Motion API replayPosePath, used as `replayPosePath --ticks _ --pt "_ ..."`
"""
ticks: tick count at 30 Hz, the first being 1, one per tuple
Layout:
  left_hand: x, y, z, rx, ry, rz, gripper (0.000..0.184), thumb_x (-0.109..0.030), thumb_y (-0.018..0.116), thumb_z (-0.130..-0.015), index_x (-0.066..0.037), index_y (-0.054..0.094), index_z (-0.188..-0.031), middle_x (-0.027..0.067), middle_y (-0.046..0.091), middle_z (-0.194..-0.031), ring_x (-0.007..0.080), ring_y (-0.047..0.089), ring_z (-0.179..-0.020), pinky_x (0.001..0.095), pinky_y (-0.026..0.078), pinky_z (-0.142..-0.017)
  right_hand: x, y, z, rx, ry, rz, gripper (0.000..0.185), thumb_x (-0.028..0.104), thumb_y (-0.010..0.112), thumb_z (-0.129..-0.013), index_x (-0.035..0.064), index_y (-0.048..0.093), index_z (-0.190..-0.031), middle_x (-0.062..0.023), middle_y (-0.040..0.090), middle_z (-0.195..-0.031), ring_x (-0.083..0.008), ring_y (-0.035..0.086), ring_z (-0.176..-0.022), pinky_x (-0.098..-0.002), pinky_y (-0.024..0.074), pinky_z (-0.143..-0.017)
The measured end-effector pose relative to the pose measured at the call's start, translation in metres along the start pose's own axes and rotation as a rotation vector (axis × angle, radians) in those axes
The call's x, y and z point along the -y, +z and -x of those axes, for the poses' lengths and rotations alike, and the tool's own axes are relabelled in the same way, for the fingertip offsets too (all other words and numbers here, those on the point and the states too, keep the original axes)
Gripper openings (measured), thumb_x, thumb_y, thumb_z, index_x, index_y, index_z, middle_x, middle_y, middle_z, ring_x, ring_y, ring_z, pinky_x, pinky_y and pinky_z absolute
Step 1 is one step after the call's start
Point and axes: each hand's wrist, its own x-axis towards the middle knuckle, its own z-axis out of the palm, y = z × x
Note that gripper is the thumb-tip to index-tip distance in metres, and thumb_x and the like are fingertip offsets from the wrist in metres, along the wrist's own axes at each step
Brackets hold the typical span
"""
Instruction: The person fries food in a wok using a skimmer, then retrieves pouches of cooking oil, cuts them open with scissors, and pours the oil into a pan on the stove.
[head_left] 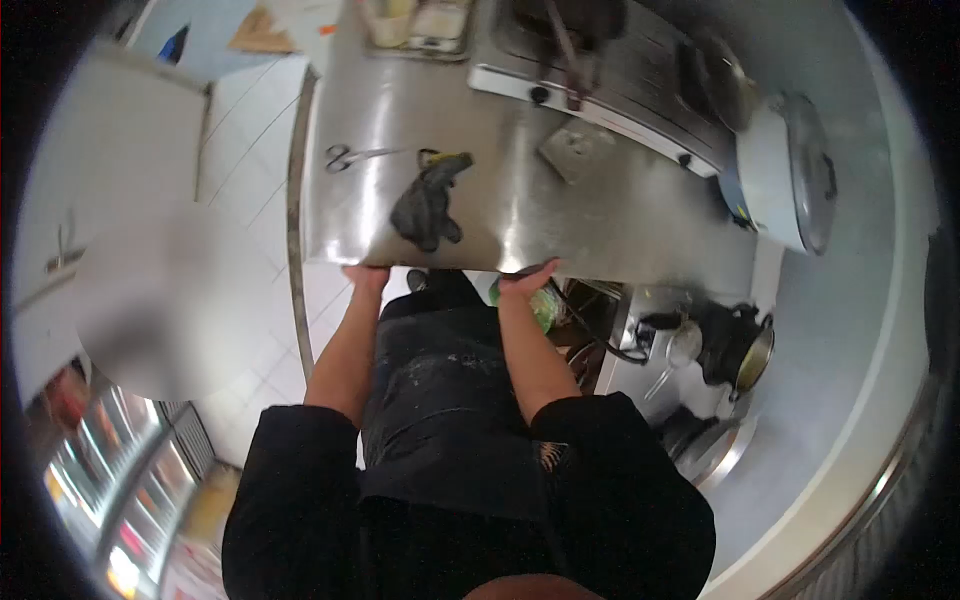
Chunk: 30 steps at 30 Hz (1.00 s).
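Arms [343, 345] outstretched to counter edge [445, 265]

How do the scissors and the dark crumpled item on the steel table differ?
The scissors are slim; the dark crumpled item is broad and bunched. The scissors lie farther left in the picture; the dark crumpled item reaches lower. Both rest on the steel table.

Straight ahead of the grip, here's a dark crumpled glove [425, 208], with scissors [340, 158] at its upper left! Farther out, a tray [415, 54] of containers [393, 24]; ahead and right, the stove [620, 128], black knobs [539, 95] along its white front, a flat square plate [577, 150] just short of it. Well right of the grip, a big lidded white pot [770, 180], and nearer, a strainer [684, 345]!
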Motion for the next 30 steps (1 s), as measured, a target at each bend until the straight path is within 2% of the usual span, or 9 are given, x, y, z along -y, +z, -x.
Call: replayPosePath --ticks 3,5,7,10,13,16,22,25,30 --pt "0.003 -0.015 -0.019 0.028 -0.061 -0.056 0.060 -0.053 0.036 -0.093 -0.012 0.052 -0.133 0.0120 0.055 -0.134 0.0354 0.052 -0.122 0.0547 0.040 -0.105 0.002 0.006 0.001 -0.319 0.030 -0.275 0.086 0.073 0.041 -0.088 0.0170 0.025 -0.152 -0.0070 0.028 -0.155 -0.0295 0.030 -0.140 -0.0470 0.0273 -0.114" --pt "0.003 -0.014 -0.017 0.029 -0.090 -0.072 0.059 -0.053 0.037 -0.093 -0.012 0.053 -0.131 0.0116 0.056 -0.132 0.0344 0.053 -0.121 0.0542 0.041 -0.104 -0.004 -0.006 -0.004 -0.308 0.080 -0.408 0.086 0.075 0.035 -0.088 0.0164 0.027 -0.150 -0.0071 0.030 -0.154 -0.0297 0.031 -0.139 -0.0472 0.0281 -0.114" --pt "0.005 -0.008 -0.010 0.015 -0.103 -0.066 0.053 -0.048 0.035 -0.095 -0.013 0.054 -0.129 0.0111 0.058 -0.130 0.0334 0.054 -0.119 0.0536 0.043 -0.102 -0.011 -0.016 -0.014 -0.093 0.177 -0.433 0.090 0.081 0.027 -0.085 0.0146 0.042 -0.144 -0.0066 0.041 -0.149 -0.0305 0.041 -0.134 -0.0484 0.0323 -0.110" --pt "0.005 -0.014 -0.006 0.044 -0.123 -0.107 0.054 -0.050 0.037 -0.094 -0.013 0.055 -0.129 0.0103 0.058 -0.130 0.0324 0.054 -0.119 0.0523 0.043 -0.103 -0.008 -0.020 -0.028 0.134 0.113 -0.296 0.079 0.071 0.031 -0.091 0.0150 0.040 -0.145 -0.0090 0.040 -0.149 -0.0297 0.039 -0.135 -0.0483 0.0353 -0.109" --pt "0.008 -0.013 -0.008 0.110 -0.143 -0.111 0.056 -0.052 0.039 -0.093 -0.013 0.055 -0.130 0.0102 0.058 -0.130 0.0326 0.054 -0.119 0.0536 0.042 -0.103 0.005 -0.011 -0.034 0.258 0.149 -0.403 0.069 0.065 0.035 -0.092 0.0126 0.053 -0.134 -0.0076 0.053 -0.136 -0.0302 0.050 -0.124 -0.0488 0.0431 -0.101" --pt "0.009 -0.017 -0.015 0.102 -0.116 -0.134 0.060 -0.054 0.041 -0.092 -0.011 0.054 -0.131 0.0111 0.058 -0.131 0.0335 0.053 -0.121 0.0532 0.042 -0.104 -0.004 -0.020 -0.063 0.275 0.126 -0.391 0.064 0.061 0.038 -0.092 0.0123 0.056 -0.128 -0.0057 0.059 -0.126 -0.0292 0.056 -0.115 -0.0482 0.0476 -0.095" --pt "0.011 -0.024 -0.022 0.140 -0.102 -0.134 0.057 -0.051 0.043 -0.092 -0.010 0.054 -0.130 0.0111 0.059 -0.130 0.0331 0.054 -0.121 0.0517 0.043 -0.104 0.002 -0.017 -0.049 0.129 0.181 -0.286 0.056 0.056 0.042 -0.091 0.0129 0.059 -0.124 -0.0044 0.062 -0.120 -0.0285 0.059 -0.109 -0.0480 0.0505 -0.089" --pt "0.013 -0.029 -0.025 0.195 -0.081 -0.157 0.055 -0.049 0.044 -0.093 -0.010 0.054 -0.130 0.0113 0.059 -0.129 0.0324 0.055 -0.119 0.0505 0.044 -0.103 -0.001 -0.017 -0.051 0.194 0.137 -0.310 0.055 0.055 0.042 -0.092 0.0128 0.060 -0.123 -0.0038 0.063 -0.119 -0.0281 0.060 -0.107 -0.0483 0.0514 -0.086" --pt "0.017 -0.024 -0.018 0.161 -0.058 -0.138 0.053 -0.047 0.045 -0.093 -0.009 0.055 -0.129 0.0108 0.059 -0.129 0.0314 0.055 -0.121 0.0501 0.042 -0.105 0.001 -0.026 -0.057 0.197 0.168 -0.262 0.056 0.055 0.043 -0.092 0.0126 0.059 -0.124 -0.0051 0.062 -0.121 -0.0276 0.058 -0.109 -0.0472 0.0499 -0.088"
